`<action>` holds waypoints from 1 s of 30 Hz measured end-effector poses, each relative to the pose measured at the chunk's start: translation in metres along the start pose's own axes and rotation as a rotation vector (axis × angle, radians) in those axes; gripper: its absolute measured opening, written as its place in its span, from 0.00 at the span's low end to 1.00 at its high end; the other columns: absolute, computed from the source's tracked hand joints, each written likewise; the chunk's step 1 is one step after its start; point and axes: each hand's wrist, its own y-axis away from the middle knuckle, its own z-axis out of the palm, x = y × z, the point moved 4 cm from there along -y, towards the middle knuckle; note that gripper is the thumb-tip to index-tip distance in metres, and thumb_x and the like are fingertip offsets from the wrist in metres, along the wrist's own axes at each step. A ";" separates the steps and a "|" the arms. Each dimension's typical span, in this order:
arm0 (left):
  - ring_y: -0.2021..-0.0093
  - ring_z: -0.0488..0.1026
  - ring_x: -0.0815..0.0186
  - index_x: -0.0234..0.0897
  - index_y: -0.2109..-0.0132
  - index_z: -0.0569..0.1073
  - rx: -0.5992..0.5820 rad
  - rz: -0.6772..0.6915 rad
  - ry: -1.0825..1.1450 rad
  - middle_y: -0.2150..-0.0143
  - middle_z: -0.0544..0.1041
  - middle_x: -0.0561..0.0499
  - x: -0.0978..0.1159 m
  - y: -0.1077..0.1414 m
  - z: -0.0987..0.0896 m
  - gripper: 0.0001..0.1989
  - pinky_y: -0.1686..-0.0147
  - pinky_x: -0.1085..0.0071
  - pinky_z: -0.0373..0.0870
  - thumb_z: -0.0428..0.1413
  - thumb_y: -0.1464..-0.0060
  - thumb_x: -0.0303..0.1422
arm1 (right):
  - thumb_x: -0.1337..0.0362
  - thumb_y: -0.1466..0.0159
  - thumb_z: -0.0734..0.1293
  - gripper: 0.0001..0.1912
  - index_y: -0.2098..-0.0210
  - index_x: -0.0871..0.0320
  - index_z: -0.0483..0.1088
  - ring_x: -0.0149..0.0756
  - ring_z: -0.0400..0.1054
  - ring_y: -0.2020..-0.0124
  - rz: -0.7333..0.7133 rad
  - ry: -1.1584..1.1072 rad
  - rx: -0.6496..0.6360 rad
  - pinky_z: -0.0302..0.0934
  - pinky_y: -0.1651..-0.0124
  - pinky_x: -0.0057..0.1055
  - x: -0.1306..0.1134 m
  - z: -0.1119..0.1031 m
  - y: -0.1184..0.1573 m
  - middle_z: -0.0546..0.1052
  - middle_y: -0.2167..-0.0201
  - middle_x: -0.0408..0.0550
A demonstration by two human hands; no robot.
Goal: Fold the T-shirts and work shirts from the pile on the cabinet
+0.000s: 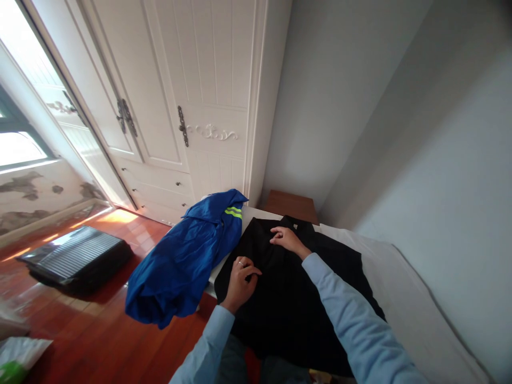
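Observation:
A black collared garment (288,298) lies spread out in front of me, with a small pale label near its collar. My left hand (242,280), wearing a ring, rests at the garment's left side with its fingers curled in and thumb against the index finger, pinching the black cloth. Farther up, near the collar, my right hand (288,240) touches the fabric with thumb and fingers a little apart. To the left is a blue garment (188,256) with yellow-green stripes, draped over the edge of the white surface (250,214).
A white wardrobe (216,74) stands ahead, beside a brown wooden stand (291,205). White bedding (400,288) runs along the grey wall at right. A black ribbed case (80,253) lies on the red wooden floor (96,341), with a plastic bag (22,354) nearer me.

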 end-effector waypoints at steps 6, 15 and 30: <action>0.54 0.69 0.61 0.38 0.73 0.71 0.046 0.016 0.080 0.62 0.73 0.48 0.004 0.001 -0.007 0.12 0.53 0.62 0.66 0.47 0.53 0.19 | 0.67 0.41 0.66 0.19 0.49 0.61 0.72 0.35 0.74 0.60 -0.040 0.055 0.256 0.66 0.47 0.35 -0.006 -0.015 -0.010 0.78 0.63 0.49; 0.36 0.65 0.58 0.40 0.51 0.76 -0.096 0.058 -0.147 0.46 0.77 0.47 0.015 -0.004 -0.006 0.15 0.36 0.51 0.59 0.47 0.38 0.28 | 0.67 0.37 0.67 0.22 0.44 0.60 0.71 0.38 0.68 0.45 -0.272 0.249 0.161 0.61 0.36 0.40 -0.031 0.002 0.062 0.73 0.47 0.54; 0.28 0.53 0.47 0.34 0.36 0.68 -0.517 -0.009 -0.529 0.31 0.62 0.35 0.004 0.010 0.027 0.26 0.32 0.43 0.54 0.53 0.36 0.43 | 0.56 0.32 0.66 0.17 0.48 0.56 0.76 0.42 0.69 0.43 -0.215 0.049 0.141 0.61 0.35 0.44 -0.011 -0.002 0.167 0.74 0.45 0.52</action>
